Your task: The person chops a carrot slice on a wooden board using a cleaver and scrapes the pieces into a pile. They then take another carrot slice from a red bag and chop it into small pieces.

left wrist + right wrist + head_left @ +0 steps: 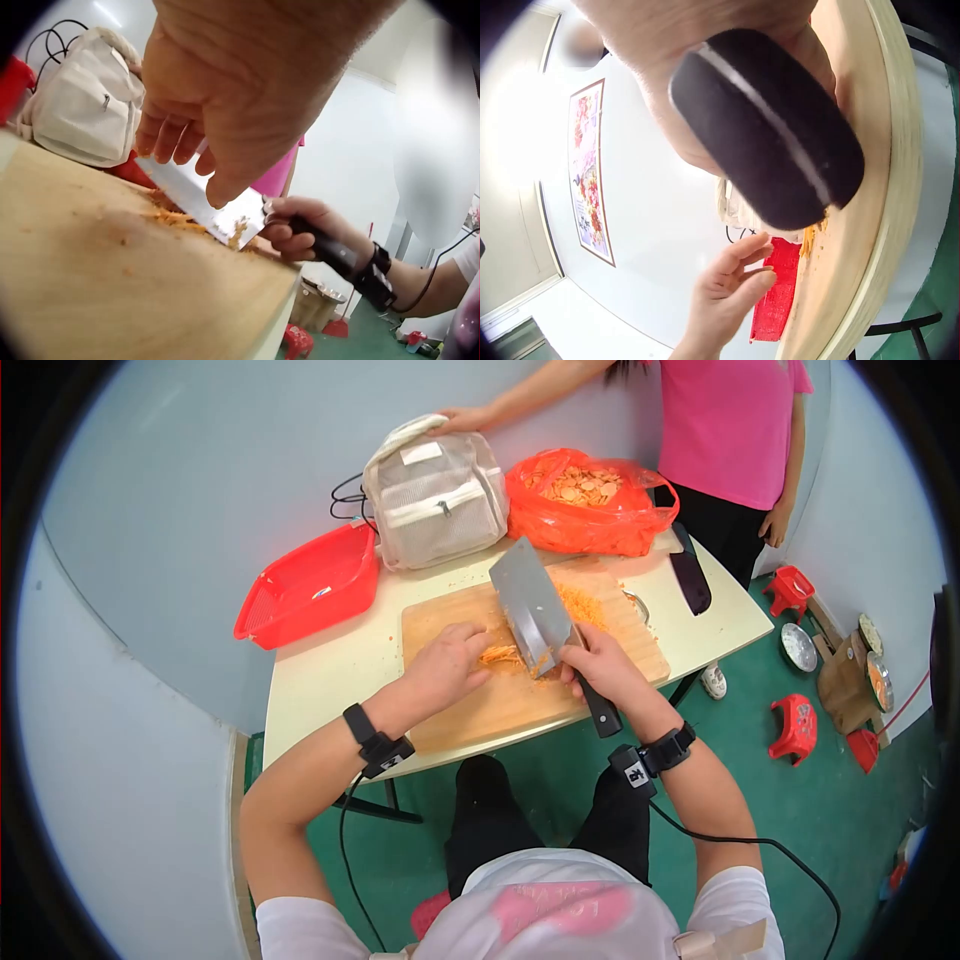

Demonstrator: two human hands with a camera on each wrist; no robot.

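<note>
My right hand [608,670] grips a cleaver [530,600] by its black handle, the broad blade tilted over the wooden cutting board [455,710]. Shredded orange vegetable [500,655] lies by the blade's lower end, and bits cling to the metal in the left wrist view. A larger heap of fine shreds [580,605] sits beyond the cleaver. Left of the blade, my left hand [450,660] hovers above the board with loosely bent fingers, holding nothing. In the right wrist view the cleaver's handle [769,135] hides much of the board.
A red plastic basket [310,590] stands at the table's left, beside a pale backpack [440,510] that another person in pink [730,430] touches. A red bag [590,525] of orange slices is at the back. Red stools [795,728] stand on the floor at right.
</note>
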